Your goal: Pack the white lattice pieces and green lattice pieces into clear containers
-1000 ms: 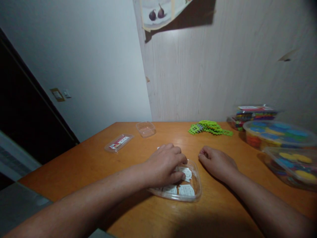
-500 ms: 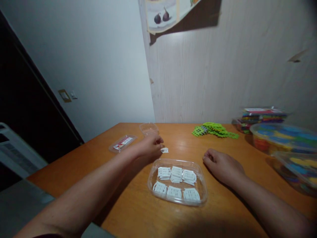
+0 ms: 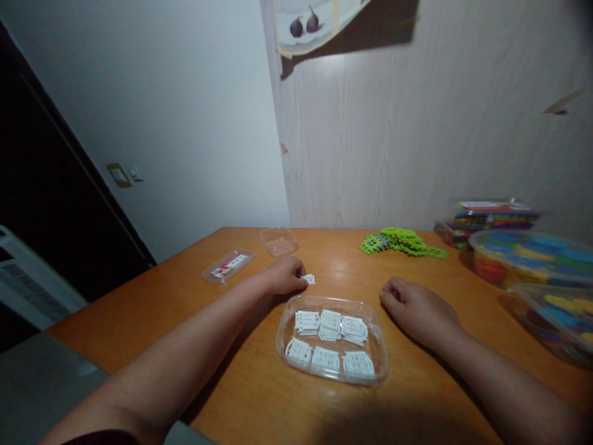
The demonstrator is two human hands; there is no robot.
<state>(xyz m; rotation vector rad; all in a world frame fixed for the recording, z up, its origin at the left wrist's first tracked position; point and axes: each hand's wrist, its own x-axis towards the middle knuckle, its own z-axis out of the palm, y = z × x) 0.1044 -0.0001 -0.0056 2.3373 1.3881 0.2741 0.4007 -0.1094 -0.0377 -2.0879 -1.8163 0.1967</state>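
Observation:
My left hand (image 3: 286, 275) reaches across the orange table, fingers pinched on a small white plastic piece (image 3: 309, 279) that rests on the tabletop just beyond a clear tray (image 3: 283, 330). Inside the tray lie several white lattice pieces (image 3: 330, 324) in two rows. Right of the tray my right hand (image 3: 416, 308) rests on the table in a loose fist, with nothing visible in it.
A clear lid with a red label (image 3: 227, 266) and a small clear tub (image 3: 278, 240) lie at the far left. Green lattice pieces (image 3: 401, 241) are heaped by the wall. Clear containers of coloured pieces (image 3: 528, 256) and a stacked box (image 3: 491, 213) crowd the right edge.
My left hand has left the tray, which is now uncovered, and moved up and left to the table beyond it, where it pinches one white piece. The right hand has stayed put.

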